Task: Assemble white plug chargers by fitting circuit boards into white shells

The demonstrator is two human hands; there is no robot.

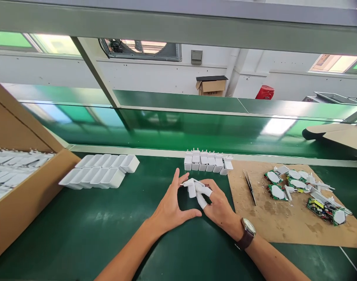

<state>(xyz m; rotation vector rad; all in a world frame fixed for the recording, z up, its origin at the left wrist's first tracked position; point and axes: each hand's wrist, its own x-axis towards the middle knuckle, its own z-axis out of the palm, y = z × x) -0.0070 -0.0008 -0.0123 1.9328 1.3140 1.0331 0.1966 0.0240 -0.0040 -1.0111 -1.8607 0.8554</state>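
My left hand has its fingers stretched and its thumb apart, close to a small white plastic part. Whether a left fingertip touches that part I cannot tell. My right hand pinches the white part between fingers that wear white finger cots; a wristwatch is on that wrist. Just beyond both hands stands a row of white plastic housings with parts sticking out of their tops. Two rows of open, hollow white housings stand to the left on the green table.
At far left, a cardboard box holds many white parts. A cardboard sheet lies at right, bearing tweezers and several green circuit boards with white pads and wires. A green ledge runs behind the table.
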